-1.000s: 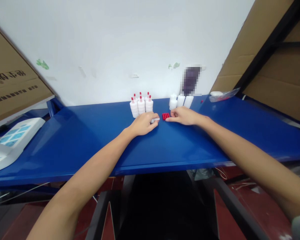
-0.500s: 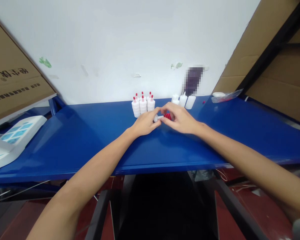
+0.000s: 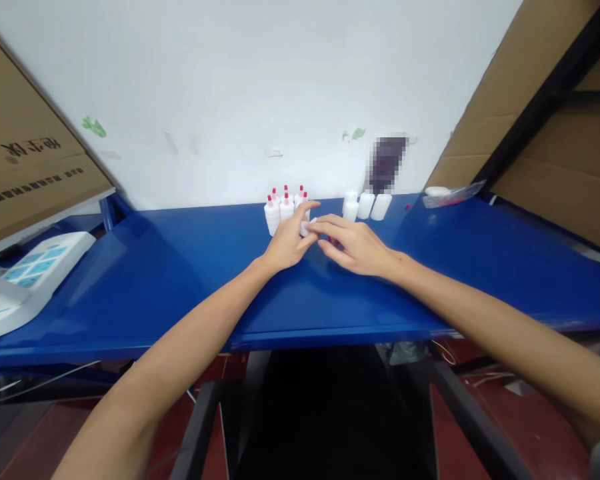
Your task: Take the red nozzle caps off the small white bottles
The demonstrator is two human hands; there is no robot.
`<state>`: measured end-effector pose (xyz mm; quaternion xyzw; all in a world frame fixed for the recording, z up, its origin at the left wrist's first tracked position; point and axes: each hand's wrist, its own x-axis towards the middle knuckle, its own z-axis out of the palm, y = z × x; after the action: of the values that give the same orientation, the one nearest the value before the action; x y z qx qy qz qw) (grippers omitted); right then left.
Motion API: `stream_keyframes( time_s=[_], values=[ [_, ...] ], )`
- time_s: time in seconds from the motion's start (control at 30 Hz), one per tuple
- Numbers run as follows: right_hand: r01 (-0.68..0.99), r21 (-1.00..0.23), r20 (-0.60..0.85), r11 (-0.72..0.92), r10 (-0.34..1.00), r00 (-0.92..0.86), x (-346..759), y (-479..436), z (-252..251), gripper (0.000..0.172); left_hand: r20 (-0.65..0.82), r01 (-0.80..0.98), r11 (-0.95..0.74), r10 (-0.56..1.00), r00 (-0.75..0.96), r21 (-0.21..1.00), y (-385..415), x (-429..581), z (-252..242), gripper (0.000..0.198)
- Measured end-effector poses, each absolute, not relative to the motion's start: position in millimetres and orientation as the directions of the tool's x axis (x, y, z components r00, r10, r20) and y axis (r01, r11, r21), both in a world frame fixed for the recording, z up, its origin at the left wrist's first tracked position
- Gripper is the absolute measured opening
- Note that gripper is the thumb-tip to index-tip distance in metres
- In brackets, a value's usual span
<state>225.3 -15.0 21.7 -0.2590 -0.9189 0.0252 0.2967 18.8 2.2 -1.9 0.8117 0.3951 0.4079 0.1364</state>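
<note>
My left hand (image 3: 287,241) grips a small white squeeze bottle (image 3: 304,229) between thumb and fingers, its index finger raised behind it. My right hand (image 3: 363,248) reaches in from the right, fingers stretched to the bottle's top and the thumb held apart below. Partly covered by that hand is a bit of the red caps (image 3: 332,239). Directly behind my left hand stand several white bottles with red-tipped nozzles (image 3: 273,215), grouped upright. Further right are several white bottles (image 3: 365,205) without visible red tips.
The blue table (image 3: 180,280) runs up to a white wall. On the left lies a white device with blue panels (image 3: 35,267), beside a cardboard box (image 3: 30,133). A clear plastic bag (image 3: 453,195) and a small red piece (image 3: 407,207) are at the back right.
My right thumb and fingers have spread away from the white nozzle they were at. My left index finger has lifted, and the bottle has turned more upright.
</note>
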Motion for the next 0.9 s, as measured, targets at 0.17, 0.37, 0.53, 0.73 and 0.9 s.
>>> stream_keyframes(
  time_s=[0.17,0.37,0.53,0.73,0.9],
  values=[
    [0.451,-0.242,0.545,0.859,0.505,-0.67,225,-14,17,0.044,0.536,0.519,-0.651,0.755,0.376,0.553,2,19,-2,0.053],
    [0.478,-0.406,0.628,0.779,0.617,-0.473,228,-4,19,0.042,0.485,0.582,-0.625,0.777,0.401,0.52,2,17,-1,0.052],
    [0.673,-0.467,0.656,0.574,0.735,-0.172,251,24,23,0.049,0.5,0.675,-0.571,0.8,0.331,0.467,3,15,2,0.04],
    [0.825,-0.314,0.643,0.47,0.744,-0.179,270,48,16,0.056,0.533,0.675,-0.55,0.803,0.265,0.492,1,20,7,0.024],
    [0.857,-0.26,0.573,0.445,0.785,-0.234,264,44,18,0.055,0.488,0.658,-0.523,0.833,0.261,0.541,1,21,7,0.024]
  ],
)
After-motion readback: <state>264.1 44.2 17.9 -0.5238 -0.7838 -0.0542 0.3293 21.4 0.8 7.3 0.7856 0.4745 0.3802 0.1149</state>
